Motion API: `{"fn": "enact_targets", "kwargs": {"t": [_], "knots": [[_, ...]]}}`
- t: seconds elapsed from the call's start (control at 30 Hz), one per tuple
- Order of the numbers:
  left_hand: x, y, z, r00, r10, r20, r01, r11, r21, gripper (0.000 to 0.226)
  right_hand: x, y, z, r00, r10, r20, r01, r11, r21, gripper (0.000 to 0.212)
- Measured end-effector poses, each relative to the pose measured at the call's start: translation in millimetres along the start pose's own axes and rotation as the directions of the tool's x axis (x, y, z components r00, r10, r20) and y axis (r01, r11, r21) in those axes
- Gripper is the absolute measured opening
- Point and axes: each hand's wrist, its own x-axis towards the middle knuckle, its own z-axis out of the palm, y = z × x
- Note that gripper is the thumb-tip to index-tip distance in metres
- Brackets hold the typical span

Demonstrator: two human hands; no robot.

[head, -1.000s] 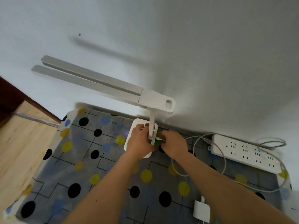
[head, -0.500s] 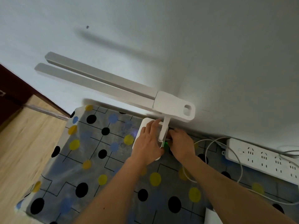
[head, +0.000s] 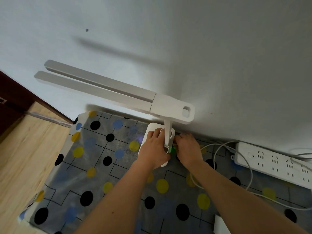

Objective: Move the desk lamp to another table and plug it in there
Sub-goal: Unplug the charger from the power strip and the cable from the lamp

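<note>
White plastic desk lamp (head: 172, 108) with two long flat bars stands at the back of the spotted, cloth-covered bench (head: 101, 166), close to the wall. Left hand (head: 154, 149) lies on its base, fingers fairly straight. Right hand (head: 188, 149) curls behind the stem's foot; whether it grips anything I cannot tell. Long white power strip (head: 273, 164) lies to the right

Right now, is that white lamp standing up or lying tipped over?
Upright: the lamp has its base flat on the dotted tablecloth, its stem rising to the long head, and the left hand rests on the base.
</note>
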Motion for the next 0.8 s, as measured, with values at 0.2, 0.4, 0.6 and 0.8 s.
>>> {"fn": "enact_targets", "kwargs": {"t": [0.2, 0.4, 0.6, 0.8], "knots": [[-1, 3, -2, 1.000, 0.007, 0.019, -0.007, 1.000, -0.002, 0.084, -5, 1, 1, 0.999, -0.021, 0.031, 0.022, 0.999, -0.026, 0.028], [-3, 6, -5, 1.000, 0.009, 0.027, -0.009, 1.000, -0.008, 0.084, -7, 0, 2, 0.999, 0.035, 0.022, -0.036, 0.999, 0.021, 0.025], [-4, 7, -5, 0.999, 0.008, 0.044, -0.008, 1.000, -0.011, 0.088, -7, 2, 2, 0.998, 0.030, 0.051, -0.030, 1.000, 0.005, 0.031], [-5, 7, -4, 0.999, 0.031, 0.042, -0.031, 1.000, -0.004, 0.087, -13, 4, 4, 0.999, 0.018, 0.047, -0.015, 0.997, -0.078, 0.036]]}}
